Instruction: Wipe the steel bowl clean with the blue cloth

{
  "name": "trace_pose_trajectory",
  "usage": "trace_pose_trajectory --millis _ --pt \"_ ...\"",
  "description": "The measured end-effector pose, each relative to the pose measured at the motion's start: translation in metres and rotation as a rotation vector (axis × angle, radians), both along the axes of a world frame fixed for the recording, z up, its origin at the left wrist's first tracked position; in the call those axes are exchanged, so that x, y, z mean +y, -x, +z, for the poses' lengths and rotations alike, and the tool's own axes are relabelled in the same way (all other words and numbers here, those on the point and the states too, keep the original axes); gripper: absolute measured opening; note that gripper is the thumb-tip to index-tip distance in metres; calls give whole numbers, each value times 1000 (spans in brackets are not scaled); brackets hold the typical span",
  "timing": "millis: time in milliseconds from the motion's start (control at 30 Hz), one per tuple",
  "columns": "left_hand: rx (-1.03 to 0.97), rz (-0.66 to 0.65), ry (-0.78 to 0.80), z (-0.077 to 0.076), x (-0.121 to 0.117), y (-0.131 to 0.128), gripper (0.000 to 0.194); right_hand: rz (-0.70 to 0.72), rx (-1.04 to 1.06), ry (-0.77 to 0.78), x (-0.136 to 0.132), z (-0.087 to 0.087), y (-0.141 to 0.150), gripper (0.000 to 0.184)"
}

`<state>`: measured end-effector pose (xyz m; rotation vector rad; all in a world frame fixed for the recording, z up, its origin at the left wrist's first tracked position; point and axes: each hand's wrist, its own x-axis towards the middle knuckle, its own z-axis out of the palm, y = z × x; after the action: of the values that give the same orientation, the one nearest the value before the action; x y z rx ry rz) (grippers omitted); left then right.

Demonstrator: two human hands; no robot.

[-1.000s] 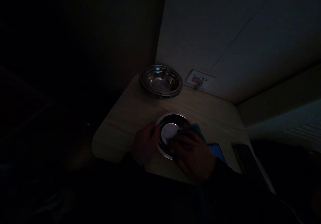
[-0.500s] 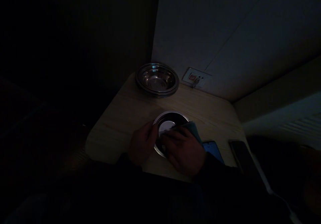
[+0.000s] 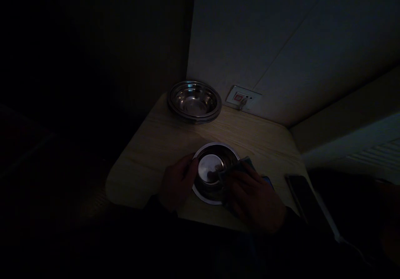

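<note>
A shiny metal bowl with a flat rim sits on the pale wooden table in front of me. My left hand grips its left rim, thumb on top and the other fingers mostly hidden. At the bowl's right side, my right hand holds a dark greenish cloth, its fingers bent over the fabric at the rim. Farther back on the table, a stack of similar metal bowls stands near the wall.
A wall socket with a red switch and a plug sits behind the table. On the right lies a dark phone by a pale cable. Another phone with a bluish screen is partly covered by my right hand. The light is very dim.
My right hand has moved right with the cloth, from over the bowl's inside to its right rim. More of the bowl's inside shows. The left hand stays at the left rim.
</note>
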<state>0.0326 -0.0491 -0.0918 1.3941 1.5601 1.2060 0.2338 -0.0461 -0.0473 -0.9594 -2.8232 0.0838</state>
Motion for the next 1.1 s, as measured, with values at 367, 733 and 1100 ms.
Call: trace_pose_trajectory --millis 367,733,1100 --pt "38 24 -1 4 -1 -1 36 -43 32 131 -12 -10 28 30" --pt "99 49 -13 1 1 2 32 6 -41 135 -4 -10 38 31" --pt "115 55 -17 3 1 -1 32 30 -17 128 -3 -8 35 34"
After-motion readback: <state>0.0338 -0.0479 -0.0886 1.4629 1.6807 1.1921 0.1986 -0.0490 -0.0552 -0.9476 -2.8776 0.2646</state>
